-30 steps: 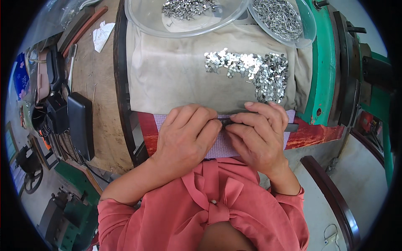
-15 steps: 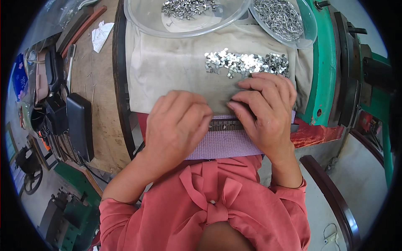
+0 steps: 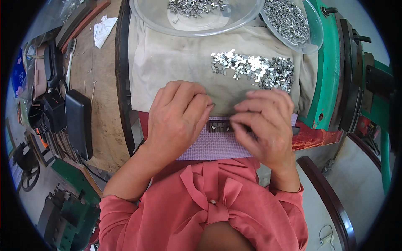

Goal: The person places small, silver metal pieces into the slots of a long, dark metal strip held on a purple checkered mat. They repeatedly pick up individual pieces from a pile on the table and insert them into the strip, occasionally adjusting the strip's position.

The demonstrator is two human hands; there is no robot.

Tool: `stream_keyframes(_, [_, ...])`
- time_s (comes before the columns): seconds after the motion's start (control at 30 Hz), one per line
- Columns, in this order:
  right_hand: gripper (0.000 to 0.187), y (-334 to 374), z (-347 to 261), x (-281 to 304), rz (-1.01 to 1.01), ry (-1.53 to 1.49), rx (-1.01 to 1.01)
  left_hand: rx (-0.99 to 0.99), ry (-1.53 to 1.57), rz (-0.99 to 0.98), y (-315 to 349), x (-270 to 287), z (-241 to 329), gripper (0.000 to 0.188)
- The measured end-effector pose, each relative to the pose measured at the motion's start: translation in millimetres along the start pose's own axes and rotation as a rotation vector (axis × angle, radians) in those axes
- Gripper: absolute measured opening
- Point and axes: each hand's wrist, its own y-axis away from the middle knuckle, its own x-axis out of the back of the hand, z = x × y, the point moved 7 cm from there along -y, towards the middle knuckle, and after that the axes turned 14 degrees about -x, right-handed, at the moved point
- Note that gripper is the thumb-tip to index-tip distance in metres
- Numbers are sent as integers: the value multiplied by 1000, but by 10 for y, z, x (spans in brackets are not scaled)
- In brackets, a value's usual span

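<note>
Near the centre of the head view, the person's left hand point(image 3: 178, 112) is curled, its thumb and forefinger pinched nearly together around a tiny dark sliver point(image 3: 212, 104) that peeks out at their tips; too little of it shows to tell its shape. Right of centre, the right hand point(image 3: 266, 125) is blurred, its fingers half bent and spread a little, and whether they grip anything cannot be told. Just under that hand's fingertips is a narrow, dark, slotted metal bar point(image 3: 220, 129), its long axis running left to right across the frame; its visible end points left, near the left hand, while the right hand hides much of the rest. Bright little pieces sit on the bar, which rests on a purple checked cloth point(image 3: 222, 146). Above the hands, on a beige fabric cover point(image 3: 167, 54), small flat silver metal chips point(image 3: 257, 67) lie scattered in a loose band right of centre. At the upper edge stand a large clear plastic bowl point(image 3: 201, 33) with silver metal studs point(image 3: 197, 7) and, to its right, a smaller clear plastic bowl point(image 3: 313, 47) full of silver metal pins point(image 3: 287, 21).
</note>
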Motion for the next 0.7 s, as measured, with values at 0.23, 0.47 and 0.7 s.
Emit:
stream_keyframes(0.23, [20, 120, -26, -151, -70, -43, 4, 12, -8, 14, 33, 17, 25, 21])
stream_keyframes(0.47, [19, 152, 15, -106, -63, 10, 5, 29, 153, 25, 192, 72, 208, 24])
stream_keyframes(0.7, [15, 200, -84, -139, 14, 149, 29, -16, 165, 24, 211, -44, 255, 25])
